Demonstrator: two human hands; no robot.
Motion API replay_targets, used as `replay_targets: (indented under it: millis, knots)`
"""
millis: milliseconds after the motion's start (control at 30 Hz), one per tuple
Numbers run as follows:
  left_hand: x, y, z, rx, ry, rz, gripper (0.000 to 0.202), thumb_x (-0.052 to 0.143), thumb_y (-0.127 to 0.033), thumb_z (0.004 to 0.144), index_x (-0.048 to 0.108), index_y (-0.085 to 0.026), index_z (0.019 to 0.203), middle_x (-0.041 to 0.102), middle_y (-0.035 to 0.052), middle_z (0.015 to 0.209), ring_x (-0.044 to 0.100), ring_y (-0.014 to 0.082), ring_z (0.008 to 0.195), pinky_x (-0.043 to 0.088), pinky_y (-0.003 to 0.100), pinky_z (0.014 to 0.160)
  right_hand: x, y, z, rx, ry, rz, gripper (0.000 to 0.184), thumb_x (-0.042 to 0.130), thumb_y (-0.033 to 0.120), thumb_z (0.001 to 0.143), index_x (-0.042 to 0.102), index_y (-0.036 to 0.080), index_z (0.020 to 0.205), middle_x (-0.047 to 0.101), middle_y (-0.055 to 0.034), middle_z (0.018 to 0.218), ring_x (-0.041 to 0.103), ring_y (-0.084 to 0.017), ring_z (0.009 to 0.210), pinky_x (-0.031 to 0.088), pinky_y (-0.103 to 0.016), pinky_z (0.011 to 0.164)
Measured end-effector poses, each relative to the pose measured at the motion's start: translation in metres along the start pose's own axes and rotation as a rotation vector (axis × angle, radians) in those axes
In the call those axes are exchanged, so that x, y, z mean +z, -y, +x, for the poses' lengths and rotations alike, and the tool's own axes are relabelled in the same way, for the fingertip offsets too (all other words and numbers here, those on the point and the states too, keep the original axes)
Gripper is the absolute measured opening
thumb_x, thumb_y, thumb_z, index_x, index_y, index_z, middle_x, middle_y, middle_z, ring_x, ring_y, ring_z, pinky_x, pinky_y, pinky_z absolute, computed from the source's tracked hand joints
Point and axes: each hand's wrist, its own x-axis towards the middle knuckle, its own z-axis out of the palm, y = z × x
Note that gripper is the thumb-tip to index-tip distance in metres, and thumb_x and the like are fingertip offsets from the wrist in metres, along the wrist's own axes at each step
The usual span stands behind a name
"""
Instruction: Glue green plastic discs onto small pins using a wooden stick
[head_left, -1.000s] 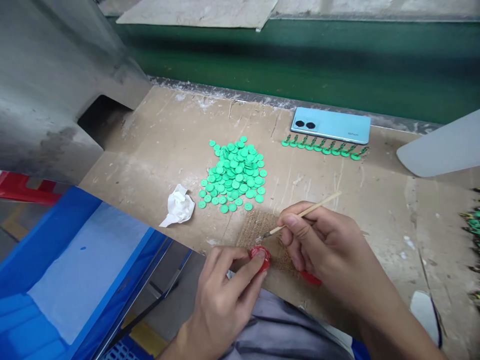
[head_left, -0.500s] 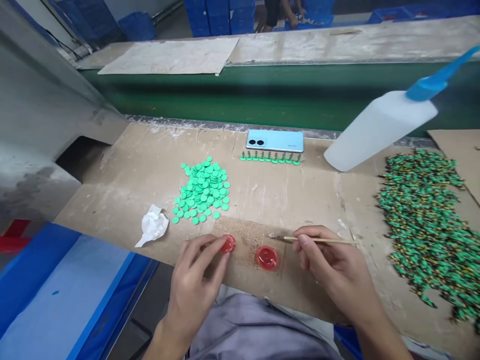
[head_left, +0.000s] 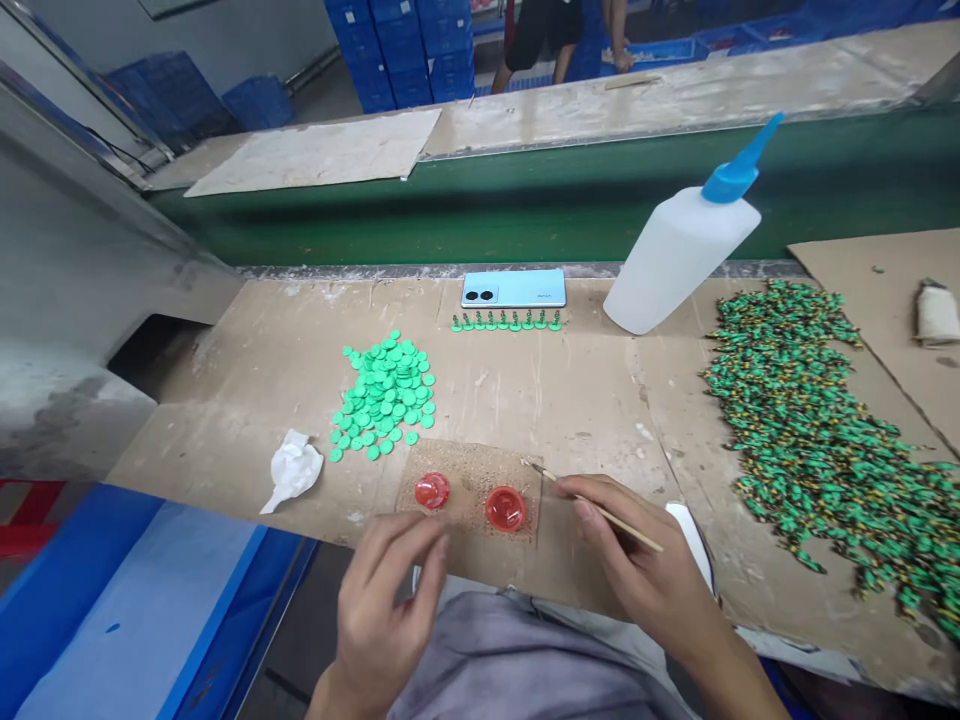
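My right hand (head_left: 637, 535) pinches a thin paintbrush (head_left: 592, 505) with a pale wooden handle and a dark tip. That tip is over the right edge of a speckled cardboard piece (head_left: 471, 480). On the cardboard stand two small red round items: a shallow dish (head_left: 505, 509) and, to its left, a cap-like piece (head_left: 432, 490). My left hand (head_left: 394, 580) is just below the cap-like piece, apart from it, with loosely bent fingers and nothing between them. Beyond the cardboard lies a heap of green discs (head_left: 386, 395).
A light blue phone (head_left: 517, 288) lies behind a row of small figures on green discs (head_left: 504, 321). A white squeeze bottle (head_left: 679, 260) leans at the back. Many green-black pieces (head_left: 810, 410) spread at right. Crumpled tissue (head_left: 294, 467) lies left. A person's legs (head_left: 540, 40) show beyond.
My left hand has let go of the red cap-like piece and drawn back toward me. The brush has turned so its handle slopes down to the right. The whole view has shifted.
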Motion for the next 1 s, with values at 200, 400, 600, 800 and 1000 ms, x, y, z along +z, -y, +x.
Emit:
replay_targets:
  millis: [200, 400, 600, 800, 1000]
  knots:
    - [0.017, 0.0, -0.012, 0.161, 0.089, -0.056, 0.027, 0.06, 0.001, 0.096, 0.071, -0.016, 0.114, 0.077, 0.0078, 0.102, 0.071, 0.0182, 0.093, 0.061, 0.031, 0.083, 0.006, -0.002, 0.002, -0.167, -0.068, -0.112, 0.025, 0.055, 0.013, 0.104, 0.07, 0.021, 0.123, 0.079, -0.0076, 0.113, 0.078, -0.017, 0.104, 0.064, -0.025, 0.092]
    - [0.029, 0.004, -0.02, 0.166, 0.099, -0.003, 0.028, 0.058, -0.001, 0.097, 0.071, -0.016, 0.116, 0.079, 0.01, 0.106, 0.073, 0.0215, 0.099, 0.064, 0.035, 0.089, 0.015, -0.011, 0.006, -0.261, -0.01, -0.228, 0.03, 0.056, 0.013, 0.105, 0.066, 0.022, 0.131, 0.079, -0.0083, 0.119, 0.078, -0.021, 0.107, 0.066, -0.034, 0.094]
    - [0.032, 0.007, -0.027, 0.172, 0.105, 0.058, 0.027, 0.057, -0.004, 0.099, 0.072, -0.015, 0.12, 0.08, 0.0102, 0.11, 0.074, 0.0224, 0.103, 0.062, 0.035, 0.09, 0.011, -0.013, 0.009, -0.343, 0.059, -0.309, 0.033, 0.054, 0.011, 0.104, 0.07, 0.023, 0.131, 0.08, -0.0086, 0.114, 0.077, -0.022, 0.098, 0.067, -0.036, 0.084]
    - [0.032, 0.004, -0.027, 0.155, 0.112, 0.078, 0.027, 0.056, -0.005, 0.101, 0.072, -0.015, 0.12, 0.08, 0.0089, 0.111, 0.073, 0.0224, 0.105, 0.058, 0.035, 0.09, 0.006, -0.014, 0.006, -0.404, 0.092, -0.352, 0.032, 0.052, 0.013, 0.106, 0.072, 0.019, 0.131, 0.079, -0.0108, 0.107, 0.074, -0.021, 0.091, 0.066, -0.034, 0.076]
    - [0.032, 0.001, -0.026, 0.136, 0.119, 0.077, 0.027, 0.056, -0.006, 0.101, 0.072, -0.015, 0.121, 0.08, 0.0088, 0.112, 0.073, 0.0226, 0.105, 0.057, 0.035, 0.088, 0.006, -0.013, 0.004, -0.388, 0.072, -0.307, 0.03, 0.058, 0.012, 0.104, 0.072, 0.019, 0.13, 0.078, -0.01, 0.105, 0.073, -0.021, 0.089, 0.065, -0.034, 0.074]
